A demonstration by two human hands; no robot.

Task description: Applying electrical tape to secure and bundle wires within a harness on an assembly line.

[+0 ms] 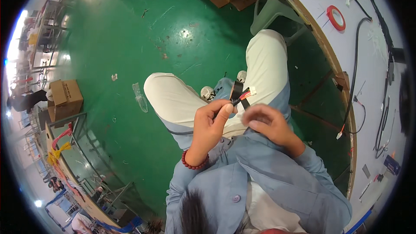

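Over the person's lap, the left hand [210, 123] pinches a thin wire bundle [241, 99] with a white connector [251, 91]. The right hand [268, 125] curls beside it, grip contents unclear. Tugging could pull wires from the connector.

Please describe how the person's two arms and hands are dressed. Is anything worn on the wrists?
Both forearms are covered by long light blue-grey jacket sleeves. The left hand and right hand are bare, without gloves. The left wrist carries a bracelet of round dark red beads. No ring or watch is visible.
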